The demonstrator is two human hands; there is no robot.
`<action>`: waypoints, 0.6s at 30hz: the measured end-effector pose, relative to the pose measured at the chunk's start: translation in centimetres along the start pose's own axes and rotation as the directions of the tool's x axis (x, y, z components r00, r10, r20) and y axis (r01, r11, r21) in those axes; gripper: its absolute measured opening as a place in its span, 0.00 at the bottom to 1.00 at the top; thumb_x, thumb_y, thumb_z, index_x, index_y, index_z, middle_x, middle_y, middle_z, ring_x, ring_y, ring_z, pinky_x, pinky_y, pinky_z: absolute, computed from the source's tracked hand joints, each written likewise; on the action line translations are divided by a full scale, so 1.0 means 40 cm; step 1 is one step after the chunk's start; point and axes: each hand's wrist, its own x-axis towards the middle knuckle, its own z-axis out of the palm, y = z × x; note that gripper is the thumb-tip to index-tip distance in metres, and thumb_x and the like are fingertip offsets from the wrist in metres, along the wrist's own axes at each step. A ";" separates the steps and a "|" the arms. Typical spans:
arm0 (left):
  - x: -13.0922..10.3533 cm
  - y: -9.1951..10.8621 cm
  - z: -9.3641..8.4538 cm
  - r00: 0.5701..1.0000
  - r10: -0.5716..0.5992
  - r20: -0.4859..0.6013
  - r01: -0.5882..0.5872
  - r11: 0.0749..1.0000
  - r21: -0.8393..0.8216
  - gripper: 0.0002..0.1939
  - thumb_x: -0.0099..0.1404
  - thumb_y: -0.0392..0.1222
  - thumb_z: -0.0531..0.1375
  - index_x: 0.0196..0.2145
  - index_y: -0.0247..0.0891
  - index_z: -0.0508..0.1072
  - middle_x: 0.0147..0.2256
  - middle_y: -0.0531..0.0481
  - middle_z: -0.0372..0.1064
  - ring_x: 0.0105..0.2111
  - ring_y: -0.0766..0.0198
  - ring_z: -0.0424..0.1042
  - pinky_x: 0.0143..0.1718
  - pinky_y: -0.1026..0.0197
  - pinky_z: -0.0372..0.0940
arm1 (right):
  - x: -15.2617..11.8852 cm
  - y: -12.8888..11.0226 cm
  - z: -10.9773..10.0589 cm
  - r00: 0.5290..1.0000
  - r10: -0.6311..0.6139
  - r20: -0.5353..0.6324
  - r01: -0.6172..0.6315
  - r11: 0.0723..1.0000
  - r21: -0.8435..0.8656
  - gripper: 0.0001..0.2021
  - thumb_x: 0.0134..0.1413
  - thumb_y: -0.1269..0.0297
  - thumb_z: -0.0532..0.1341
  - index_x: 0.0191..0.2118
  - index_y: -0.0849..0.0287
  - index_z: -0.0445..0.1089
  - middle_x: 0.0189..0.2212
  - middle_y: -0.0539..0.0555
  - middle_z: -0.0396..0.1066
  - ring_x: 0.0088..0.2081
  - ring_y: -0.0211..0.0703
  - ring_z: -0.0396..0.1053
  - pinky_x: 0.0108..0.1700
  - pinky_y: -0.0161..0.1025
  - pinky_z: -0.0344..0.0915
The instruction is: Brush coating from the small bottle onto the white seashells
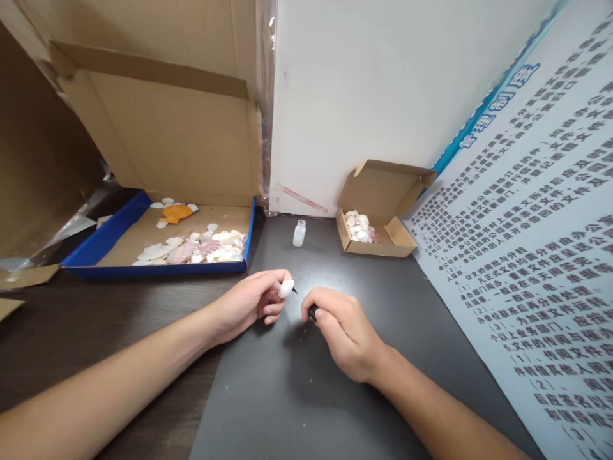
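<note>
Between the thumb and fingers of my left hand [261,297] is a small white seashell [286,289], raised above the dark mat. My right hand [347,329] is closed around a black-handled tool [313,312], most of it hidden by the fingers. A thin dark point shows right beside the shell; I cannot tell whether it touches it, nor exactly what kind of tool it is. Beyond both hands, a small translucent bottle [299,235] with no cap on stands upright on the mat.
At the back left, an open blue-edged cardboard box [124,246] holds many seashells [211,248] and an orange piece [175,213]. A smaller open cardboard box [393,246] with white shells [359,227] stands at the back right. A printed poster [541,255] lines the right side, beside a white wall [383,83].
</note>
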 end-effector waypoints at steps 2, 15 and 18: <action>0.001 0.000 0.000 1.000 -0.003 0.005 0.003 1.000 -0.001 0.05 0.55 0.32 0.51 0.23 0.38 0.59 0.19 0.59 0.45 0.18 0.71 0.45 0.19 0.68 0.47 | 0.000 0.001 -0.001 0.999 0.037 -0.038 -0.037 0.999 -0.009 0.11 0.56 0.73 0.46 0.28 0.58 0.63 0.20 0.47 0.59 0.23 0.37 0.56 0.28 0.35 0.53; 0.001 0.001 0.004 1.000 -0.003 -0.005 0.003 1.000 -0.004 0.04 0.54 0.32 0.51 0.23 0.38 0.60 0.19 0.59 0.45 0.18 0.71 0.45 0.19 0.68 0.47 | -0.002 -0.001 -0.002 0.998 -0.010 -0.064 0.014 0.998 0.068 0.12 0.57 0.70 0.46 0.28 0.58 0.64 0.20 0.47 0.59 0.22 0.37 0.57 0.28 0.35 0.54; 0.001 0.000 0.003 1.000 -0.005 -0.010 0.005 1.000 -0.002 0.05 0.54 0.32 0.51 0.23 0.38 0.59 0.19 0.59 0.45 0.18 0.71 0.45 0.19 0.68 0.47 | -0.002 0.000 -0.001 0.999 -0.028 -0.043 0.032 0.996 0.080 0.12 0.57 0.70 0.46 0.30 0.59 0.66 0.23 0.49 0.63 0.25 0.38 0.60 0.30 0.36 0.56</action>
